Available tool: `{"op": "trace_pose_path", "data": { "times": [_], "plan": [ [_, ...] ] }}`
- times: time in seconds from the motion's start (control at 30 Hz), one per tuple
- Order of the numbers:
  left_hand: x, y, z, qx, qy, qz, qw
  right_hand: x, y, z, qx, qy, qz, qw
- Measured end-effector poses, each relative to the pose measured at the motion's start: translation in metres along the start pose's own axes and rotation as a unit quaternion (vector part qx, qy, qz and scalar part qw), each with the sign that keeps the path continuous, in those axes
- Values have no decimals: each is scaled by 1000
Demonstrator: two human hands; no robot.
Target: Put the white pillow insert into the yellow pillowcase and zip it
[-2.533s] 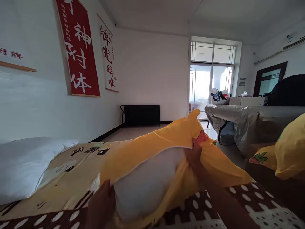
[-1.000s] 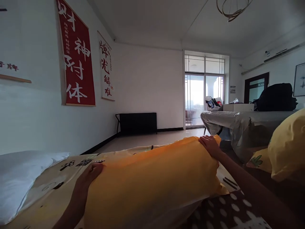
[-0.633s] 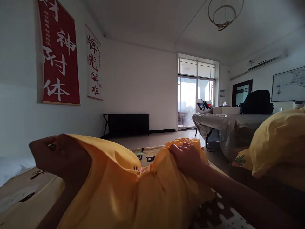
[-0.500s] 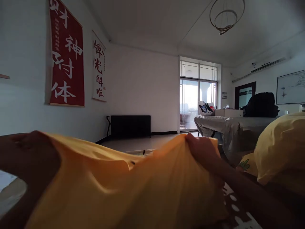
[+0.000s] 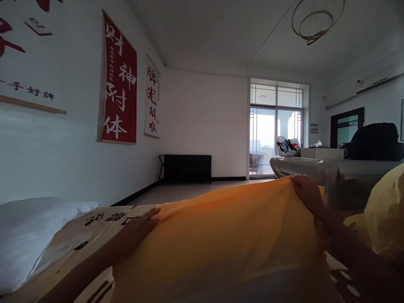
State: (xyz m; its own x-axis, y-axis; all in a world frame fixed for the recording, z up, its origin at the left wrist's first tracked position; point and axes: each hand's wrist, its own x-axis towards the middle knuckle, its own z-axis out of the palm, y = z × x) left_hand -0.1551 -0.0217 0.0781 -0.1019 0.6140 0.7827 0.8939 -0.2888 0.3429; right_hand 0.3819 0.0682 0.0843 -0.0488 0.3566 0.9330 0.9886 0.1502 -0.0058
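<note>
A plain yellow pillowcase spreads before me, its upper edge stretched between my hands and sloping up to the right. My right hand pinches its raised upper right corner. Lower down, at the upper left corner, my left hand holds the edge with its fingertips; the thumb is hidden. A paler grey patch shows low on the cloth, and I cannot tell what causes it. To the left lies a white pillow on a beige printed cover.
A stuffed yellow pillow rests at the right. Behind it stands a plastic-covered table bearing a black bag, a white box and a printed bag. A dark low piece stands by the far wall.
The view has turned left, bringing the white pillow and printed cover into sight. My left hand has come inward and lower, with its fingers straighter. The pillowcase's sagging, folded upper edge is now smoother.
</note>
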Motion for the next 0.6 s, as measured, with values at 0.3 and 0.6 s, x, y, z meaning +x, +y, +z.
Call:
{"op": "trace_pose_path", "data": {
  "times": [0.3, 0.6],
  "plan": [
    [-11, 32, -23, -54, -339, 5, 939, -11, -80, -41, 167, 2, 21, 986],
    [-30, 69, -19, 47, 8, 14, 999, -102, -167, -70, 61, 76, -293, 951]
  ]
}}
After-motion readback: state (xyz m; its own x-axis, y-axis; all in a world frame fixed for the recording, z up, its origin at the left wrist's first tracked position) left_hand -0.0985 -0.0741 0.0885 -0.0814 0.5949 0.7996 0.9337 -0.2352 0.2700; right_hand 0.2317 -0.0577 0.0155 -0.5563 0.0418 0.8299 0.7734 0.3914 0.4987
